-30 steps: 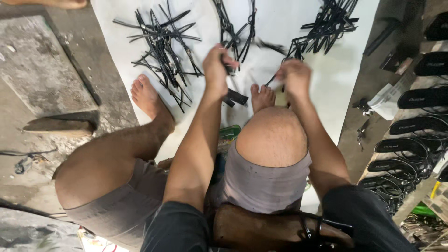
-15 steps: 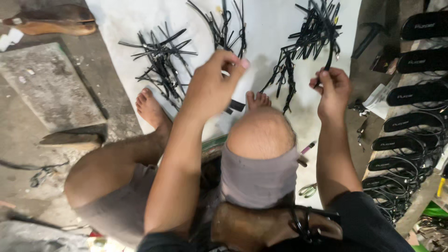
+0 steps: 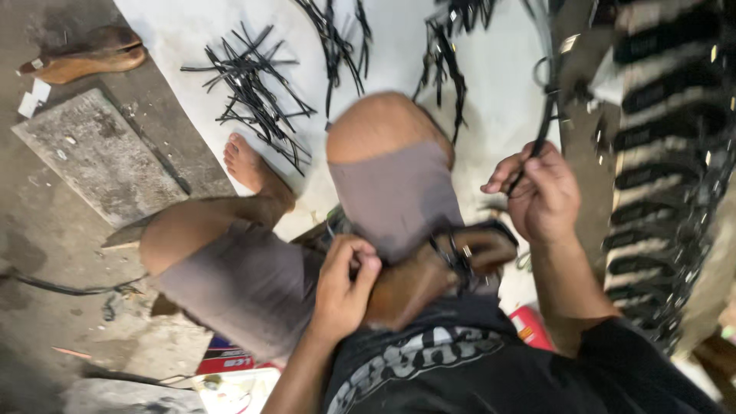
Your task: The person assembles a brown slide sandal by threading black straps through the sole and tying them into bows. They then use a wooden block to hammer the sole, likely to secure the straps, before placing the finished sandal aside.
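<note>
I sit on the floor with my knees up. A brown sandal sole (image 3: 418, 287) with black straps on it rests in my lap. My left hand (image 3: 345, 284) is closed on the sole's near edge, fingers curled against it. Further right and higher, my right hand (image 3: 540, 192) pinches a thin black strap (image 3: 547, 115) that runs upward from the fingers. My raised knee (image 3: 383, 130) hides the ground between the hands and the strap piles.
Piles of loose black straps (image 3: 253, 88) lie on a white sheet (image 3: 498, 100) ahead of my bare foot (image 3: 249, 165). A row of black sandals (image 3: 659, 153) lines the right side. A concrete slab (image 3: 100, 153) and a brown wooden block (image 3: 84, 61) lie at left.
Both hands have drawn back from the strap piles toward my lap. The right hand now holds one black strap, and the left hand has dropped onto the brown sole. The view has tilted.
</note>
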